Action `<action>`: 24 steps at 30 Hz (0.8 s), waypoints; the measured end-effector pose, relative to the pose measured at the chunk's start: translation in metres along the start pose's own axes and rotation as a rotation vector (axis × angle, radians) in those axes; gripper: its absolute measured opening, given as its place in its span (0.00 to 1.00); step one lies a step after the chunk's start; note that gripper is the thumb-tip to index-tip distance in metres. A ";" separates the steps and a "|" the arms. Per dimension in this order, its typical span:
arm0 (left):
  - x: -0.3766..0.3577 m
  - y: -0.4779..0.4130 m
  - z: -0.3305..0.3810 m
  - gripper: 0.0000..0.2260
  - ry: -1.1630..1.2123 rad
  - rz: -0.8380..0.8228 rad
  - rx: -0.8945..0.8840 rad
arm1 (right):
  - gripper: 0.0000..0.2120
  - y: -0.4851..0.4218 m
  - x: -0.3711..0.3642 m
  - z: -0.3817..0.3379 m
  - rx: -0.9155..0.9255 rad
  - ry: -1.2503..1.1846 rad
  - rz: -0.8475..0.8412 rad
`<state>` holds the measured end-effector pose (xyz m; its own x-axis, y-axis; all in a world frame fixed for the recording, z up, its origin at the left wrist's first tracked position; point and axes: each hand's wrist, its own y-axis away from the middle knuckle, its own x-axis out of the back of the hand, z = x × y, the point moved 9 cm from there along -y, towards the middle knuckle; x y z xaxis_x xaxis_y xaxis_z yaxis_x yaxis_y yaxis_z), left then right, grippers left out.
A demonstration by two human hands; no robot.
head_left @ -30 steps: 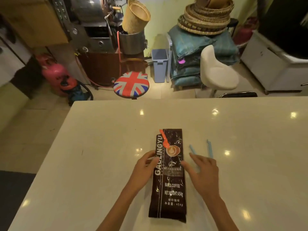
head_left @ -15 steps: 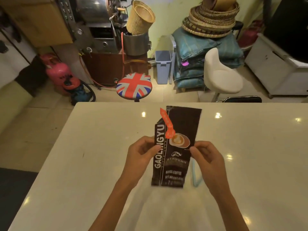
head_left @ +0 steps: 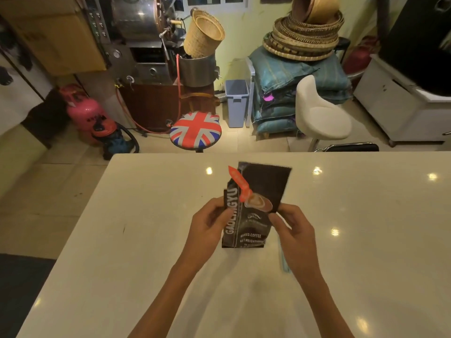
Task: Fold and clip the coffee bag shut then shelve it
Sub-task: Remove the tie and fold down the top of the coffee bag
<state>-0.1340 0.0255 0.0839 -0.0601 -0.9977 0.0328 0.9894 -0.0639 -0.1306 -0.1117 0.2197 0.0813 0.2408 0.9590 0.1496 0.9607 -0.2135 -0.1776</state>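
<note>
A dark brown coffee bag (head_left: 253,220) with white lettering stands upright on the white table (head_left: 146,240), its open top raised toward the far edge. An orange tag (head_left: 238,182) sticks out near its top left. My left hand (head_left: 207,226) grips the bag's left edge. My right hand (head_left: 291,230) pinches its right edge. A light blue clip (head_left: 283,259) lies on the table just behind my right hand, mostly hidden by it.
Beyond the table's far edge stand a Union Jack stool (head_left: 195,130), a white chair (head_left: 319,113), a blue bin (head_left: 236,101), stacked sacks with baskets (head_left: 302,32) and a roasting machine (head_left: 144,37). A pink gas cylinder (head_left: 85,113) is at the left.
The bag lay flat on the table a second ago; both hands have taken its sides and stood it upright. The blue clip stays on the table.
</note>
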 end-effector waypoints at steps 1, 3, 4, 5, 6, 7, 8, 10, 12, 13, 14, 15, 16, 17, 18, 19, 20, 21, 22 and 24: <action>-0.001 -0.001 -0.004 0.10 -0.012 -0.005 0.015 | 0.13 0.000 -0.003 0.003 -0.015 -0.011 -0.013; 0.000 -0.001 -0.009 0.07 -0.044 -0.007 0.017 | 0.12 0.000 -0.004 0.008 -0.025 -0.027 -0.007; 0.001 0.000 -0.009 0.07 -0.052 -0.001 0.012 | 0.12 0.000 -0.003 0.008 -0.023 -0.033 0.000; 0.003 0.000 -0.008 0.07 -0.050 0.004 0.009 | 0.12 0.000 -0.004 0.008 -0.022 -0.036 -0.001; 0.003 0.000 -0.008 0.07 -0.046 0.008 0.007 | 0.12 0.000 -0.004 0.009 -0.023 -0.037 -0.006; 0.004 0.001 -0.008 0.07 -0.039 0.015 0.006 | 0.13 -0.001 -0.004 0.011 -0.026 -0.042 -0.009; 0.005 0.004 -0.007 0.07 -0.032 0.026 0.000 | 0.12 0.000 -0.003 0.011 -0.025 -0.053 -0.005; 0.009 0.007 -0.003 0.08 -0.025 0.055 -0.028 | 0.11 0.001 0.001 0.011 0.006 -0.070 0.023; 0.012 0.007 -0.006 0.07 -0.031 0.063 -0.023 | 0.11 0.003 0.001 0.013 0.013 -0.059 0.003; 0.012 0.006 -0.010 0.07 -0.028 0.065 0.001 | 0.12 0.003 -0.002 0.017 0.003 -0.058 -0.013; 0.012 0.007 -0.016 0.06 -0.022 0.066 0.025 | 0.13 0.003 -0.004 0.022 -0.014 -0.067 -0.024; 0.010 0.007 -0.020 0.06 -0.016 0.060 0.039 | 0.14 0.003 -0.006 0.026 -0.027 -0.076 -0.033; 0.007 0.007 -0.022 0.08 -0.018 0.045 0.041 | 0.13 0.001 -0.008 0.028 -0.030 -0.078 -0.042; 0.004 0.007 -0.024 0.10 -0.022 0.023 0.045 | 0.13 -0.001 -0.011 0.030 -0.033 -0.073 -0.059; 0.002 0.006 -0.024 0.10 -0.030 0.010 0.050 | 0.11 -0.003 -0.013 0.031 -0.035 -0.066 -0.078; 0.003 0.004 -0.024 0.10 -0.038 0.007 0.045 | 0.10 -0.005 -0.014 0.033 -0.035 -0.053 -0.091; 0.005 -0.001 -0.024 0.07 -0.047 0.018 0.037 | 0.10 -0.009 -0.015 0.035 -0.032 -0.032 -0.097; 0.008 -0.007 -0.025 0.05 -0.056 0.035 0.037 | 0.09 -0.013 -0.015 0.038 -0.035 -0.007 -0.092; 0.011 -0.016 -0.026 0.04 -0.067 0.052 0.044 | 0.10 -0.019 -0.014 0.042 -0.042 0.018 -0.077; 0.015 -0.033 -0.027 0.02 -0.089 0.075 0.066 | 0.09 -0.031 -0.014 0.046 -0.057 0.028 -0.042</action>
<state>-0.1708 0.0120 0.0614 0.0231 -0.9933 0.1136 0.9974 0.0152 -0.0701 -0.1513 0.2216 0.0400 0.2034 0.9619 0.1827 0.9761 -0.1846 -0.1147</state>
